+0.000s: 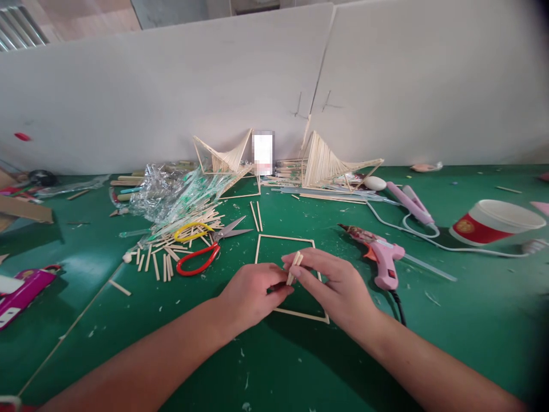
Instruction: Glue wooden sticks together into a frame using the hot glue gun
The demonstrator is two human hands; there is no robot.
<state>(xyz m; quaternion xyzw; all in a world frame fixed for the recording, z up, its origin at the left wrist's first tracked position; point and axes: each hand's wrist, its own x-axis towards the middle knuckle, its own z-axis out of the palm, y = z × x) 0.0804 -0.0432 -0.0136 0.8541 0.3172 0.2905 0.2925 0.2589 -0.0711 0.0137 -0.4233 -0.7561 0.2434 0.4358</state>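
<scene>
- The left hand (255, 289) pinches the lower part of the short sticks (294, 268) between thumb and fingers.
- The right hand (341, 280) grips the same short sticks nearer their top, so both hands meet on them; the fingers hide part, but there appear to be two, held together and tilted.
- The short sticks are above the frame (285, 238), a four-sided outline of thin wood lying flat on the green desk (472, 343); the hands cover some of its sides.
- Just beyond the frame lie two loose sticks (256, 216), side by side and apart.
- Left of the frame, the scissors (218, 235) lie with blades spread, one handle loop yellow, the other red.
- The stick pile (167, 266) spreads beside and beneath the scissors, with clear wrap (156, 191) behind.
- Right of the right hand, the pink glue gun (381, 257) lies on its side, a clear glue stick (429, 269) poking from its back.
- Farther right stand a red and white cup (482, 226) and, near it, a lilac tool (410, 203) with a white cord.
- At the back, two curved stick models, left (229, 157) and right (323, 163), stand before the pale board (171, 91).
</scene>
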